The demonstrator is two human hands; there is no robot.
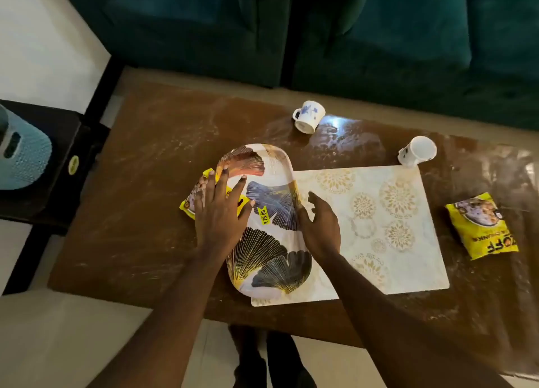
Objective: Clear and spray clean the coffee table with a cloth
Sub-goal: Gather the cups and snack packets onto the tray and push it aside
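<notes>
Left hand (218, 210) lies flat, fingers spread, over a yellow snack packet (188, 204) and the leaf-print tray (271, 256) mid-counter (131, 212) — right hand (320, 227), fingers loose, touches the tray's right rim.

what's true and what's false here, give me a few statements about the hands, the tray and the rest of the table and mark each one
1. A flowered mug and a second mug sit on the coffee table beyond the placemat. True.
2. The left hand lies flat on a yellow packet beside the tray. True.
3. The tray rests wholly on bare wood. False: its right side overlaps the placemat.
4. Only one packet is on the table. False: another packet lies near the right end.
5. The right hand holds a spray bottle. False: it is at the tray's right rim, and no bottle is in view.
</notes>
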